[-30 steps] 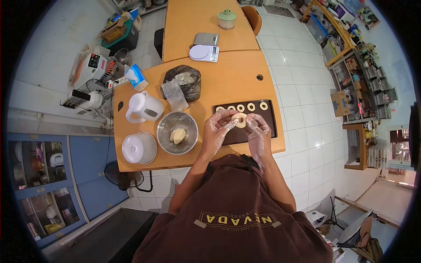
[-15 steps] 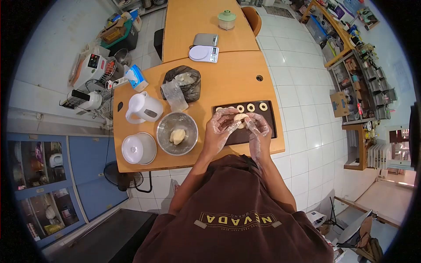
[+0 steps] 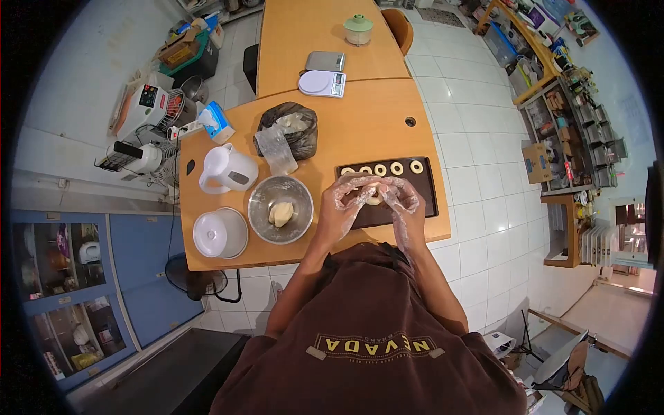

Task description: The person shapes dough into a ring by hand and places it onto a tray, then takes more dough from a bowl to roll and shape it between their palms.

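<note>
A pale ring of dough is held between my two hands above a dark baking tray. My left hand curls its flour-dusted fingers around the ring's left side. On the other side, my right hand grips it, its thumb and fingertips meeting those of the left. The fingers hide much of the ring. Along the tray's far side lies a row of several dough rings. Left of my hands, a metal bowl contains a lump of dough.
Left of the bowl stand a white lidded container and a white electric kettle. Beyond the bowl lies a black plastic bag. Farther back are a white kitchen scale, a grey scale and a green-lidded chopper.
My fingers have closed in around the dough ring, fingertips now meeting over its top and covering more of it. The tray and bowl stay in place.
</note>
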Action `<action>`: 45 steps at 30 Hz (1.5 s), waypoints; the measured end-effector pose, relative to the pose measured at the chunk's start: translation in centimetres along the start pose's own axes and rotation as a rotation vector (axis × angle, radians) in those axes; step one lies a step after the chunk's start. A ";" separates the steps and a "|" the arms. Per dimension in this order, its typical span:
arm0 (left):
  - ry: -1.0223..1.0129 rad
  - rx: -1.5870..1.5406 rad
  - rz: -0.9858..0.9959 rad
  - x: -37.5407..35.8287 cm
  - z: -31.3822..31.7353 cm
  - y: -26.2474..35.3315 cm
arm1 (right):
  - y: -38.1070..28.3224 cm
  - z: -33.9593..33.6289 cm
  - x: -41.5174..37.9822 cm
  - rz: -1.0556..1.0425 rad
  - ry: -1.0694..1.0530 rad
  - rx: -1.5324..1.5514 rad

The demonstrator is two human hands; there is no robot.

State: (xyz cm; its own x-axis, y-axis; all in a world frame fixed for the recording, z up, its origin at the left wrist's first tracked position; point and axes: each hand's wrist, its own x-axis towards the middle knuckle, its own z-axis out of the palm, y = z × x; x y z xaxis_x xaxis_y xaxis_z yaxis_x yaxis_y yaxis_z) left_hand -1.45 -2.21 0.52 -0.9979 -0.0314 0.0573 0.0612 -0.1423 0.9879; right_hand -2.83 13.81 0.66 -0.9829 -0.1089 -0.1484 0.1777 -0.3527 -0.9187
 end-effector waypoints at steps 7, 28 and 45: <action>-0.013 -0.184 -0.124 -0.2 0.2 0.0 | 0.2 -0.1 0.0 0.078 0.032 0.187; 0.028 -0.339 -0.127 -0.1 -0.1 -1.8 | 0.5 -0.8 0.3 -0.109 -0.134 -0.229; -0.029 0.009 -0.095 -0.2 -0.9 -1.9 | 1.3 -1.6 0.3 -0.178 -0.045 -0.386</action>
State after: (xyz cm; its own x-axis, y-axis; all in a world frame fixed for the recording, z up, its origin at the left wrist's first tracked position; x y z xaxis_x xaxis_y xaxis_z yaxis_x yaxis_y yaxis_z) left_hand -1.32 -2.86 -1.47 -0.9994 0.0105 -0.0332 -0.0343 -0.1347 0.9903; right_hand -2.99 14.77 -1.19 -0.9921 -0.1215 0.0329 -0.0335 0.0030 -0.9994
